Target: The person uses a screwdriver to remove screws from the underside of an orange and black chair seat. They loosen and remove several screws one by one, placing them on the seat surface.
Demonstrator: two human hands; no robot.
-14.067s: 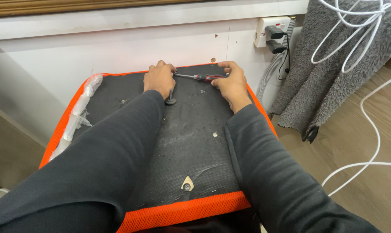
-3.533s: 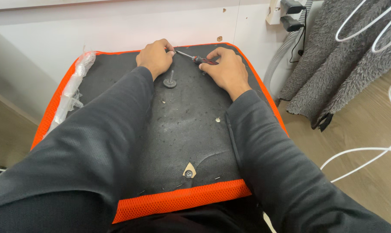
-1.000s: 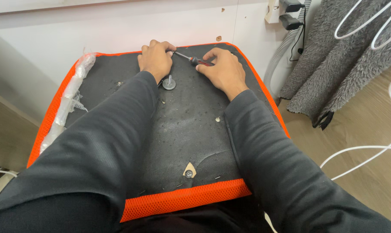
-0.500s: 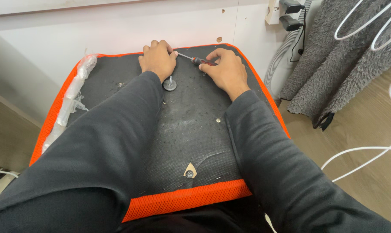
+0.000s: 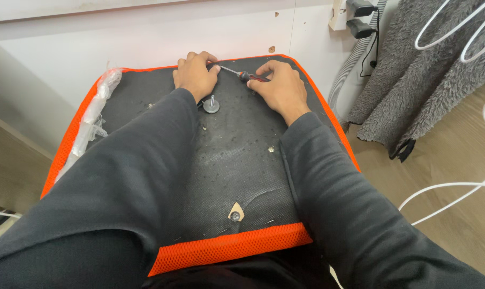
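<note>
Screwdriver spans both hands — handle in right hand, tip at left hand.

A slim screwdriver with a red-and-black handle and thin metal shaft lies nearly flat, slanting up-left, in the upper middle of the frame. Its handle sits under the right hand's fingers; its tip meets the left hand's fingertips. It lies over the far edge of the black-backed, orange-rimmed seat cushion.
</note>
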